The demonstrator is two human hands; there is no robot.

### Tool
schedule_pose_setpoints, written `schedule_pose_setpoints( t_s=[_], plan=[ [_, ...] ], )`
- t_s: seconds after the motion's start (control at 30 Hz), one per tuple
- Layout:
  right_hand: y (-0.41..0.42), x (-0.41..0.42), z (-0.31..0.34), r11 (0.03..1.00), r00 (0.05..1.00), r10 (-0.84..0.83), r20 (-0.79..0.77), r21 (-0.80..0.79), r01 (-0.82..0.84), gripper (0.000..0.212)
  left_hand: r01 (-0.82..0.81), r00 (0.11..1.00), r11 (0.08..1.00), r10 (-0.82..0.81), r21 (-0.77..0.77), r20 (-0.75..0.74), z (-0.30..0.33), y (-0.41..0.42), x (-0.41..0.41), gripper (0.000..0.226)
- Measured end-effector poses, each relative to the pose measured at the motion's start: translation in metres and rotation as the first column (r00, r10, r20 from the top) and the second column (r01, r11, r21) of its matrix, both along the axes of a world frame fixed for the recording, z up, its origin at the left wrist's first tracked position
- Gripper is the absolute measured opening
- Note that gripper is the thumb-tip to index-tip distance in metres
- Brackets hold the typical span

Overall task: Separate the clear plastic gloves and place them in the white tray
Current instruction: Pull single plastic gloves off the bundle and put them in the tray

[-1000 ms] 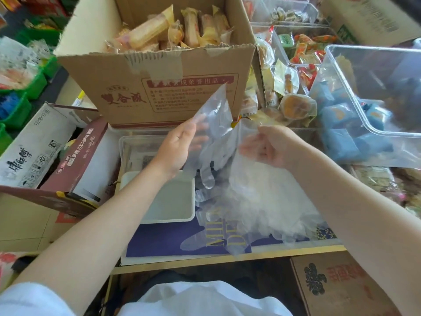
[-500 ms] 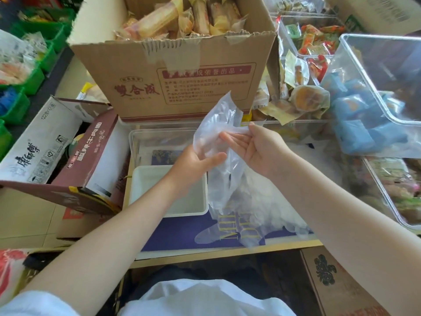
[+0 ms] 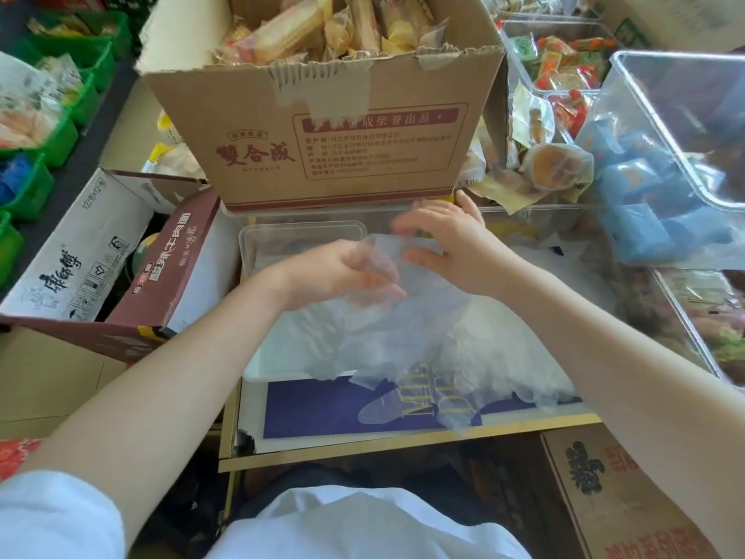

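We are struggling to see the white rectangular plastic tray [image 3: 258, 367]: our left forearm and a thin, crinkly clear plastic glove [image 3: 387, 328] are covering most of it. Our left hand [image 3: 342, 276] is pinching the glove's upper edge, its fingertips blurring behind the film. Our right hand [image 3: 447, 240] is hovering just beyond, fingers loosely spread; whether it is touching the film we cannot tell. More filmy gloves are lying heaped [image 3: 504, 357] to the right on the purple mat [image 3: 314, 405]. A taped brown cardboard box [image 3: 342, 147] is standing farther away.
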State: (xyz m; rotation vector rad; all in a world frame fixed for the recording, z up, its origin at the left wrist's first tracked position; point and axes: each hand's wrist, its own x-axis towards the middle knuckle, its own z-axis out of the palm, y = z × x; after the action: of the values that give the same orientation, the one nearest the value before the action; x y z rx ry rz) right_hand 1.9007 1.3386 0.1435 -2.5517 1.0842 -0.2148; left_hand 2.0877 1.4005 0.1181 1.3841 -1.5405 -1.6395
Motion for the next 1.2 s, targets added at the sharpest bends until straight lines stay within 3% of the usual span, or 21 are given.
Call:
schedule_pose_setpoints(
  t_s=[0.07,0.17,0.27,0.53,0.67,0.93,1.0,1.1,1.2],
  plan=[
    [-0.002,0.002,0.001,0.986,0.991,-0.057,0.125,0.165,0.036,0.014,-0.027,1.0,1.0,0.027,0.005,0.001,0.0,-0.001,-0.001,0.027],
    [-0.007,-0.006,-0.005,0.954,0.949,-0.199,0.243,0.272,0.13,0.005,-0.111,0.99,0.994,0.112,-0.022,0.085,-0.003,0.003,0.006,0.021],
    [-0.014,-0.018,-0.013,0.927,0.914,-0.301,0.271,0.307,0.214,0.013,-0.149,0.983,0.989,0.149,-0.007,0.109,-0.008,0.01,0.017,0.028],
    [-0.022,-0.031,-0.022,0.877,0.839,-0.445,0.311,0.34,0.339,0.039,-0.385,0.919,0.908,0.393,-0.166,0.017,-0.021,0.014,0.023,0.013],
    [-0.021,-0.03,-0.024,0.86,0.794,-0.485,0.366,0.364,0.357,0.036,-0.451,0.892,0.879,0.448,-0.153,-0.058,-0.022,0.011,0.016,0.008],
    [-0.021,-0.032,-0.017,0.866,0.755,-0.479,0.448,0.38,0.324,0.022,-0.357,0.934,0.929,0.358,-0.1,-0.015,-0.012,0.008,0.014,0.014],
    [-0.019,-0.029,-0.014,0.882,0.778,-0.448,0.44,0.36,0.303,0.018,-0.301,0.946,0.94,0.315,-0.159,0.072,-0.003,0.001,0.007,0.019],
    [-0.016,-0.028,-0.011,0.902,0.8,-0.417,0.431,0.307,0.304,0.016,-0.231,0.95,0.933,0.278,-0.275,0.144,0.006,-0.011,-0.012,0.003],
    [-0.018,-0.04,-0.013,0.893,0.782,-0.44,0.441,0.303,0.332,0.02,-0.2,0.945,0.925,0.269,-0.322,0.186,-0.002,-0.013,-0.026,0.014]
  ],
)
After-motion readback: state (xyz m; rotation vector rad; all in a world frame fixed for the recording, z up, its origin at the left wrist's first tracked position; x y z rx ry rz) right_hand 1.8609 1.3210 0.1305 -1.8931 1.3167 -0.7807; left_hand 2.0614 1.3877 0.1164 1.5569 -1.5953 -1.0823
